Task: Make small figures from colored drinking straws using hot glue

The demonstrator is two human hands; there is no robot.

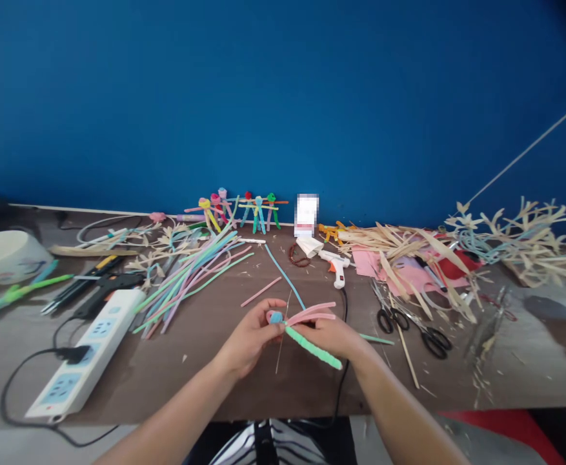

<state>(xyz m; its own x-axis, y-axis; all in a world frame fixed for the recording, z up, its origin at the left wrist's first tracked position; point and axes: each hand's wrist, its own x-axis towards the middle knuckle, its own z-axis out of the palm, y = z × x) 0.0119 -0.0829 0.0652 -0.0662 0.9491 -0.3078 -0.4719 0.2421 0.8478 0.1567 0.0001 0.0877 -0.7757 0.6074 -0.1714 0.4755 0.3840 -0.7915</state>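
Note:
A partly formed pipe-cleaner doll [314, 347] is held between my two hands above the table. My left hand [251, 339] pinches it near its small pink and blue coiled head [276, 317]. My right hand [333, 334] grips the other side, where two pink strands stick out and a thick green wrapped limb slants down to the right. A blue pipe cleaner [285, 274] runs from behind the hands toward the back of the table. Both hands are closed, with some fingertips hidden behind the doll.
Loose pipe cleaners [190, 271] and a white power strip [89, 352] lie left. Finished dolls [258, 213] stand by the blue wall. A white glue gun [337, 268], its cord running toward me, and scissors [393, 316] lie right, near dried plant strips [389, 239].

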